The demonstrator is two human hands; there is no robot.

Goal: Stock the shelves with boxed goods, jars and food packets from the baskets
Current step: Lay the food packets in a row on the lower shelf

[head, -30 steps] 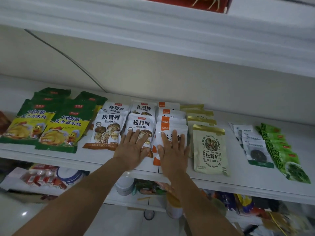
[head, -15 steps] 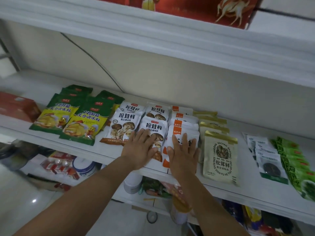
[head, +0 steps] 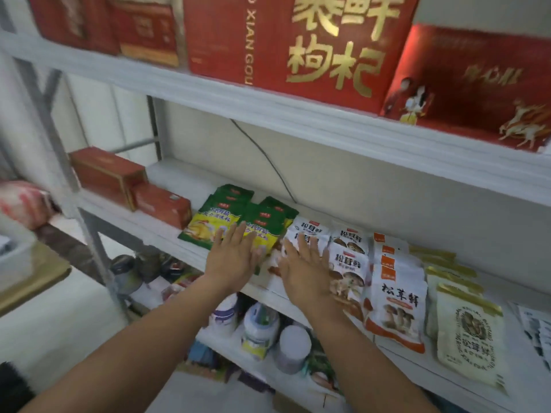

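- Both hands are flat with nothing held. My left hand (head: 231,260) lies with straight fingers over the front of the green-and-yellow foil seasoning packets (head: 208,225). My right hand (head: 304,275) lies the same way on the nearest row of white plastic packets printed with brown mushrooms (head: 348,263).
- All those packets lie flat in overlapping rows on the white middle shelf board (head: 179,180), just right of two red cardboard boxes (head: 161,204). There's no basket in shot, so I reckon this is the squaring-up bit, not fetching more stock.
- How I'd play it: push with the whole palm, not the fingertips. Film packets look slippery to me, and a poke would probably fan the stack out instead of shifting it as one.
- Nudge each row back and sideways gently so the front edges line up and green and white sit side by side without one riding over the other.
- Biggest risk imo is the front lip. The lowest packets sit near it, so any drag toward me could tip them onto the white plastic jars (head: 259,329) on the shelf below.
- Fingertips are blurry, so I can't tell how hard I'm pressing.
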